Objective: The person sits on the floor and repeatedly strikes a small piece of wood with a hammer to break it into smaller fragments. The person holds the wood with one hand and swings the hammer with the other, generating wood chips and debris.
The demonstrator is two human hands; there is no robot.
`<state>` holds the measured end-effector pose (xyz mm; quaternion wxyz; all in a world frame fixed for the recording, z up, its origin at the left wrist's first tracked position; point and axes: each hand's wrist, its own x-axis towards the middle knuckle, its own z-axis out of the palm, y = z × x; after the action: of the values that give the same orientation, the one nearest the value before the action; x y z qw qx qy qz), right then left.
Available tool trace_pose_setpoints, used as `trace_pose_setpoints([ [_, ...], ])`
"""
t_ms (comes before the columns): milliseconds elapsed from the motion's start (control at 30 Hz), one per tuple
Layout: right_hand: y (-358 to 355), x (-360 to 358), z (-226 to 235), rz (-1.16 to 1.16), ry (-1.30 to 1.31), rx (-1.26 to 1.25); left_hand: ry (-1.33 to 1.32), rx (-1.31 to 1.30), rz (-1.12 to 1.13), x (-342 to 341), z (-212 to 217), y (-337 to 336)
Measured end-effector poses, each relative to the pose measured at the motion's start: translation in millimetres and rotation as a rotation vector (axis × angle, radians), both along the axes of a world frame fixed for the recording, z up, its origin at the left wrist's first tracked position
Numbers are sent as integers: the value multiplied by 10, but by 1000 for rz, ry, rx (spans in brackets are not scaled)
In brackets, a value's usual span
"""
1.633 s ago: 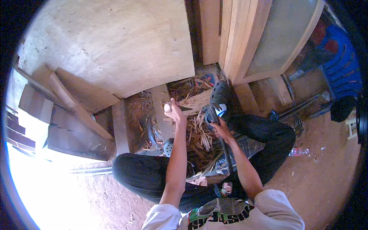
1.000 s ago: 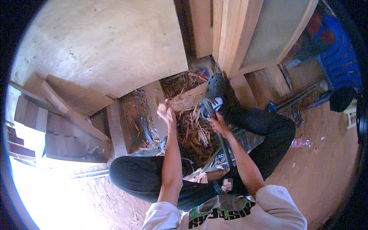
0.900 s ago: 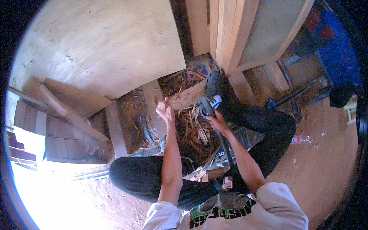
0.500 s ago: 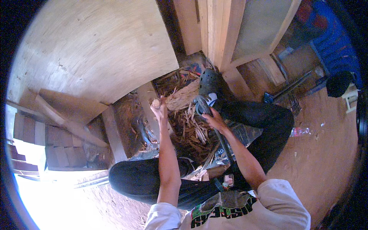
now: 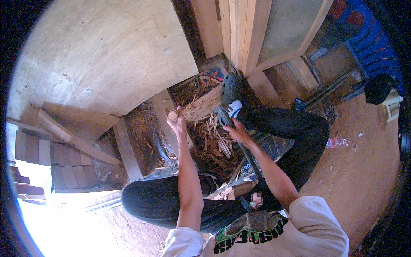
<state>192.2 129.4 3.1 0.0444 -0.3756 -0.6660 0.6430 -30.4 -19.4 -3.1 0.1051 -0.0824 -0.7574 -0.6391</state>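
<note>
My left hand [image 5: 179, 125] is closed around a piece of wood; its pale, rounded end [image 5: 172, 116] shows beside the thumb, and the rest is hidden. My right hand [image 5: 238, 132] is wrapped round the shaft of a dark long-handled tool [image 5: 223, 116]. The tool's thick, curved head lies just beyond that hand, close to my shoe, and its shaft slants back toward my lap. Whether the head is a blade cannot be made out. Between the hands, a rough wooden block [image 5: 203, 107] lies on the ground, with split wood chips [image 5: 218, 143] piled on its near side.
A large plywood sheet [image 5: 111, 47] leans over the far left. Wooden frames [image 5: 242, 34] stand ahead. My dark clog [image 5: 231, 88] is beside the block. A clear plastic bottle [image 5: 336, 142] lies on the dirt floor at right. A blue-patterned cloth [image 5: 371, 47] is at the far right.
The tool's head has shifted slightly left and my right hand slightly with it. My left hand has moved a little left, still gripping the wood.
</note>
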Motion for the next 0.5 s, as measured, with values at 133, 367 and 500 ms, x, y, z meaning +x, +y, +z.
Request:
trace_pose_setpoints([
  [133, -26, 42, 20, -61, 34, -196, 58, 35, -67, 70, -111, -26],
  [367, -14, -52, 95, 4, 115, 484, -69, 68, -166, 125, -70, -1],
  [500, -39, -266, 769, 113, 134, 472, -1, -2, -164, 95, 36, -30],
])
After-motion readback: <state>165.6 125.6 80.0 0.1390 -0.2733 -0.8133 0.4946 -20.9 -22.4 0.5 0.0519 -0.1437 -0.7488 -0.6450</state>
